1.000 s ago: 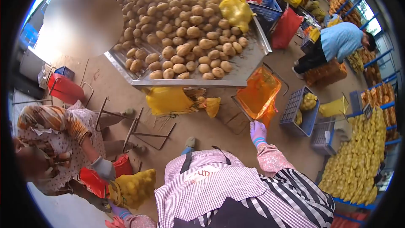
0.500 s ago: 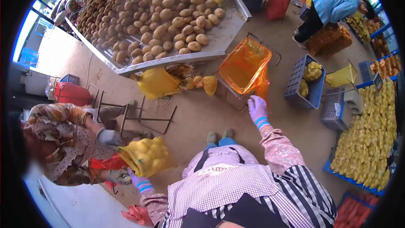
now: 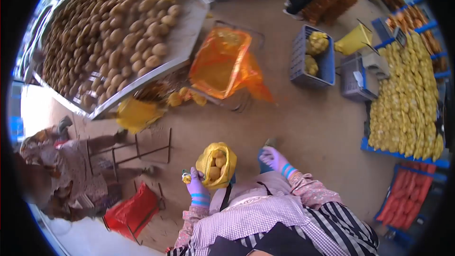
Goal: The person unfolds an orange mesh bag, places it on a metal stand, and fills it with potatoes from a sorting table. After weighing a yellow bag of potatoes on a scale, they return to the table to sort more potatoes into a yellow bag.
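My left hand (image 3: pixel 197 183), in a purple glove, is closed on the side of a yellow mesh bag (image 3: pixel 228 161). The bag's mouth faces up, and several potatoes (image 3: pixel 218 163) show inside. A small yellow, white and green piece (image 3: pixel 186 177) pokes out beside my left fingers; what it is I cannot make out. To the right of the bag, my right hand (image 3: pixel 275 158), also in a purple glove, hangs over my leg. Its fingers are loosely bent, with nothing visible in them. Ahead, an orange bag (image 3: pixel 208 78) is spread open on a metal frame.
A metal-edged table (image 3: pixel 192 42) heaped with potatoes stands ahead left. At left, a person (image 3: pixel 71 170) is beside a metal stand (image 3: pixel 113 154) and a red bag (image 3: pixel 134 211). A blue crate (image 3: pixel 298 64) with filled bags stands right, near stacked yellow bags (image 3: pixel 403 99).
The filled yellow bag has come away from the other person's hands and moved right, in front of me, in my left hand. My right hand has left the orange bag and drawn back.
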A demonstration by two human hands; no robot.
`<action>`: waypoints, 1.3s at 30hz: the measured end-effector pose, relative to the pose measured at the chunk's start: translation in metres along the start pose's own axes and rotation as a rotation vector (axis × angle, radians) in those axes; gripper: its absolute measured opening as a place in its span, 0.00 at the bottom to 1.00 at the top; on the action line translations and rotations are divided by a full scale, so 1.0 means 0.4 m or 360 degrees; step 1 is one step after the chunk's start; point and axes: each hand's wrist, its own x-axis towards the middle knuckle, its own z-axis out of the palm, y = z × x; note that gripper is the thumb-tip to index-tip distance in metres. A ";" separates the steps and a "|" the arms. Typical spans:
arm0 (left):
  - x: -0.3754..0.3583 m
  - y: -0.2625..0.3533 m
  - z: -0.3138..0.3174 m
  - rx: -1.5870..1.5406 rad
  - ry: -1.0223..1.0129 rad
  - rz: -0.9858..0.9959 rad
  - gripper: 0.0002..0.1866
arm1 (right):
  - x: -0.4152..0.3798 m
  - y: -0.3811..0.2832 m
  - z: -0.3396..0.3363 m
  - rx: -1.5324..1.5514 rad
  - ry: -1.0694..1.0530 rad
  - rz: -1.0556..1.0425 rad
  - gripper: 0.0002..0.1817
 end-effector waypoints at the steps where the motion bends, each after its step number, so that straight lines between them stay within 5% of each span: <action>1: -0.023 -0.033 0.054 0.0048 -0.0117 -0.0004 0.18 | -0.025 0.038 0.028 -0.0398 0.0120 -0.0173 0.25; 2: -0.036 -0.059 0.100 0.0125 -0.0229 -0.0003 0.18 | -0.054 0.101 0.050 -0.1147 -0.0072 -0.0826 0.40; 4: -0.075 -0.100 0.212 0.0257 -0.0426 0.0017 0.17 | -0.110 0.071 0.106 -0.2380 0.0403 -0.0917 0.48; 6: -0.151 -0.146 0.325 0.0486 -0.0497 0.0060 0.17 | -0.178 0.026 0.047 -0.1948 0.0602 -0.0516 0.49; 12: -0.345 -0.286 0.690 0.0757 -0.0903 0.0124 0.16 | -0.276 -0.062 -0.295 -0.1694 0.0920 -0.0734 0.32; 18: -0.488 -0.354 0.954 0.0881 -0.1186 0.0140 0.16 | -0.535 -0.276 -0.428 -0.1689 0.1120 -0.0774 0.21; 20: -0.531 -0.369 1.059 0.0806 -0.1232 0.0113 0.16 | -0.552 -0.322 -0.498 -0.1051 0.0945 -0.0954 0.22; 24: -0.639 -0.371 1.265 0.0804 -0.1387 0.0067 0.17 | -0.612 -0.434 -0.574 -0.0712 0.1086 -0.1561 0.21; 34: -0.870 -0.482 1.771 0.0857 -0.1853 0.0034 0.18 | -0.896 -0.809 -0.708 -0.0085 0.1040 -0.1922 0.28; 38: -0.960 -0.579 1.981 0.1108 -0.2062 0.0012 0.17 | -0.916 -0.913 -0.853 0.0190 0.1151 -0.1887 0.22; 39: -1.019 -0.606 2.028 0.1036 -0.2033 0.0071 0.19 | -0.932 -0.938 -0.903 0.0031 0.1154 -0.2110 0.22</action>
